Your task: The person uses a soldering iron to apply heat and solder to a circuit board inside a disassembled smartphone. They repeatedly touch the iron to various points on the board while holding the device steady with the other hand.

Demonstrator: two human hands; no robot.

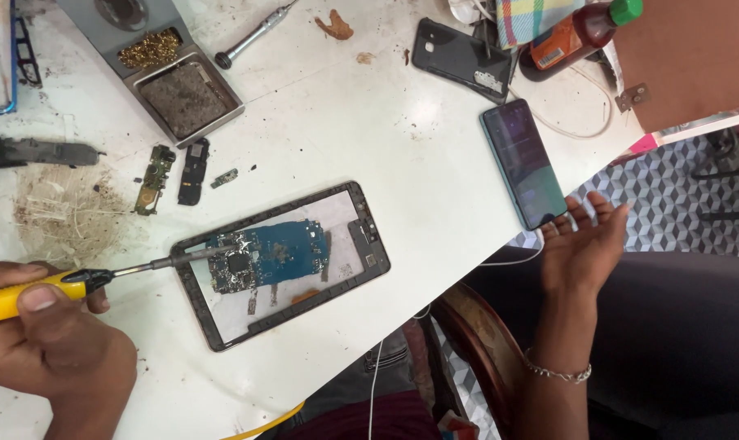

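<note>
Solder work shows on the white surface [402, 155] below us. Our left hand [47, 334] is wrapped in a closed grip round the yellow handle of a soldering iron [76, 281], thumb laid along the top. Its thin metal shaft reaches rightward, and the tip rests on the blue circuit board [267, 254] near that board's left end. The board lies inside an opened phone frame [369, 244], a dark rectangle set at a slant near the middle of the surface.

Our right hand [581, 244] hangs off the near right edge of the surface, palm up, fingers spread and loose, holding nothing. It wears a thin bracelet [557, 373] at the wrist. Just beyond its fingertips lies a dark smartphone [522, 161], screen up, with a white cable [516, 259] running from its near end.

Left of the frame, we see small loose phone parts [174, 173] near a patch of brownish residue [59, 212]. Farther back stands a grey tip-cleaning tray [186, 99] with brass wool [149, 47], a metal screwdriver [255, 33] beside it, a black phone back cover [461, 59], and a brown bottle with a green cap [581, 31] lying on its side.
</note>
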